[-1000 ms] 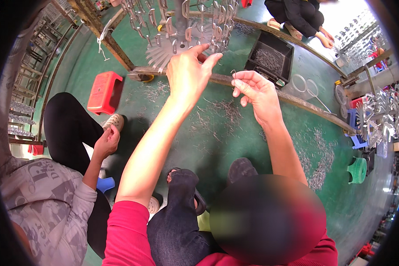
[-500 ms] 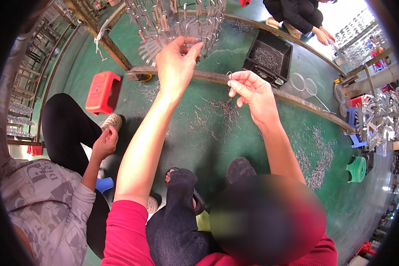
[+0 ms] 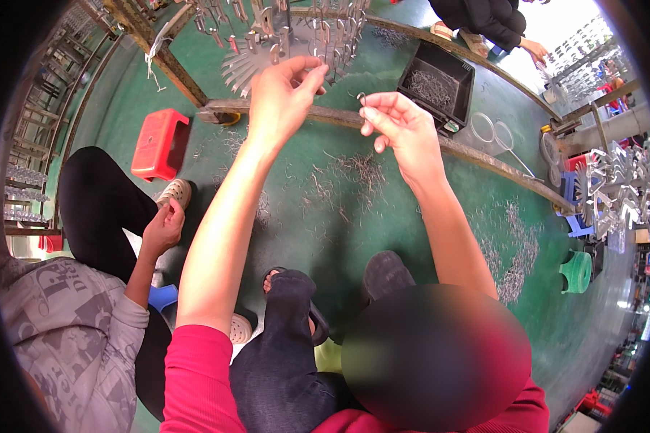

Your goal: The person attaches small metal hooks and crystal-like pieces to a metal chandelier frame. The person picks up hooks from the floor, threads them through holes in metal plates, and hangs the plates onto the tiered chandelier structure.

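The green floor (image 3: 412,238) filled most of the view, strewn with loose small metal hooks in patches (image 3: 354,177). A long rusty metal bar (image 3: 484,155) ran across it from the left toward the right edge. Above the bar hung a rack of metal pieces (image 3: 296,32), its plated parts dangling in rows. A co-worker in a grey printed top (image 3: 65,325) sat at the lower left, one hand (image 3: 165,227) resting by a knee. A black rectangular tray (image 3: 440,83), holding more hooks, lay just beyond the bar at upper right. A red plastic stool (image 3: 159,144) stood to the left, and a smaller green stool (image 3: 576,270) far right.

The left hand (image 3: 282,101) reached up to the rack, thumb and forefinger pinched together at a hanging piece; what lay between them was too small to tell. The right hand (image 3: 404,130), just beside it over the bar, gripped a small metal hook (image 3: 360,97) between thumb and forefinger, the other fingers curled loosely. No labels or signs could be read.
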Motion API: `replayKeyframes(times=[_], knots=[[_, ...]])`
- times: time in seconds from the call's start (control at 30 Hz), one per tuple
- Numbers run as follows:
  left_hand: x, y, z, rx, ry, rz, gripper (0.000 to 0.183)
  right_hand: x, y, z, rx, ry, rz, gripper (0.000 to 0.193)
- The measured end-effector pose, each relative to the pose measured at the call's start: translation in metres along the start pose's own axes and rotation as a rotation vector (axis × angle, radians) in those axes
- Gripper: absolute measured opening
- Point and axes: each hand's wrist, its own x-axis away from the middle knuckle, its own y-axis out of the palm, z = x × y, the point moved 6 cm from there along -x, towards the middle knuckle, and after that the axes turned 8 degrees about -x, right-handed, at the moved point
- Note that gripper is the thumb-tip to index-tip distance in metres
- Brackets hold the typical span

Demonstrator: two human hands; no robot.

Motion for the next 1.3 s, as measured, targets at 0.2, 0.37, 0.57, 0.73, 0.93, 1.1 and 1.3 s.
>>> replayKeyframes(times=[0.2, 0.37, 0.57, 0.73, 0.93, 1.1, 1.3], knots=[[0.011, -0.001, -0.005, 0.103, 0.048, -0.114, 0.024, -0.019, 0.006, 0.008, -0.015, -0.097, 0.016, 0.014], [0.014, -0.005, -0.004, 0.063, 0.060, -0.138, 0.025, -0.027, 0.013, 0.008, -0.020, -0.101, 0.016, 0.014], [0.013, -0.005, -0.005, 0.160, 0.040, -0.155, 0.025, -0.029, 0.020, 0.005, -0.019, -0.093, 0.001, 0.014], [0.013, -0.001, -0.003, 0.210, -0.003, -0.164, 0.026, -0.029, 0.022, 0.004, -0.001, -0.093, -0.006, 0.013], [0.013, 0.009, 0.000, 0.294, -0.060, -0.171, 0.025, -0.026, 0.016, 0.002, -0.013, -0.098, -0.006, 0.012], [0.010, 0.010, -0.002, 0.333, -0.048, -0.134, 0.023, -0.022, 0.020, 0.001, 0.031, -0.069, -0.003, 0.012], [0.013, 0.009, -0.006, 0.272, -0.083, -0.152, 0.026, -0.020, 0.008, -0.001, 0.052, -0.087, 0.018, 0.014]])
